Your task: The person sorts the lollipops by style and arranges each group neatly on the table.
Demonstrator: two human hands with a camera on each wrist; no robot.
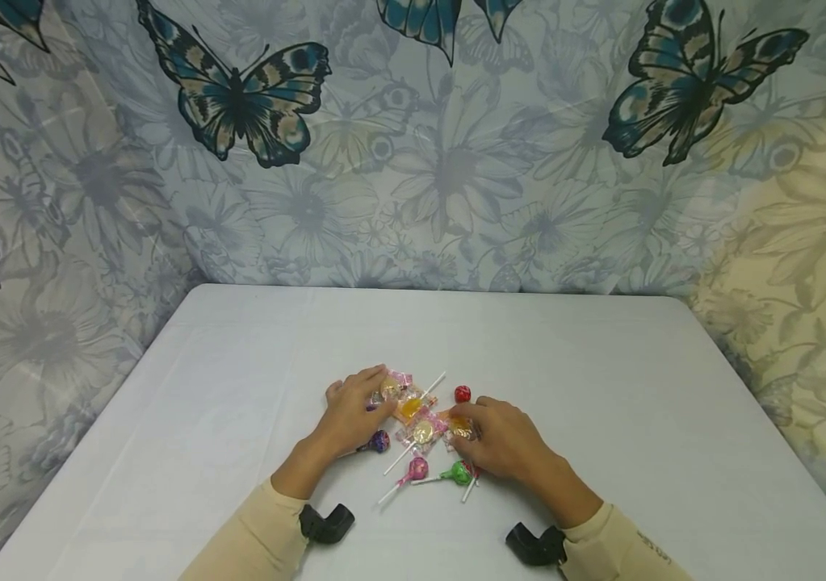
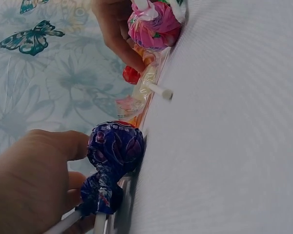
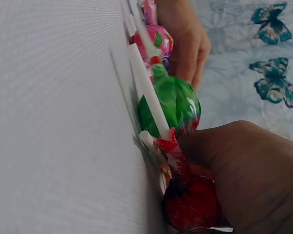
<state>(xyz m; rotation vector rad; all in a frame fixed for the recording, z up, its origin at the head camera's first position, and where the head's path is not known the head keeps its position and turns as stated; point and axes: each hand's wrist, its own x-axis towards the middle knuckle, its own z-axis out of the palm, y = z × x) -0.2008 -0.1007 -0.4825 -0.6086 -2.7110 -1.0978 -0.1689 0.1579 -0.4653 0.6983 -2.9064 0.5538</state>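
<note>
Several wrapped lollipops lie in a cluster between the two hands. On the cluster's left side, my left hand (image 1: 350, 411) rests against clear-wrapped flat lollipops, its fingers reaching forward and thumb spread. Beside its thumb lies a dark blue lollipop (image 1: 379, 441), seen close in the left wrist view. My right hand (image 1: 500, 436) touches an orange flat lollipop (image 1: 462, 426) at the cluster's right edge, thumb and forefinger apart. Near its thumb lie a green lollipop (image 3: 171, 105) and a red lollipop (image 3: 191, 202). A pink lollipop (image 1: 417, 468) lies in front.
The lollipops lie on a white-covered table (image 1: 238, 363). One red lollipop (image 1: 463, 394) sits just beyond my right hand. Butterfly-patterned cloth (image 1: 449, 177) hangs behind the table and along its sides. A black wrist mount (image 1: 327, 524) sits on each sleeve.
</note>
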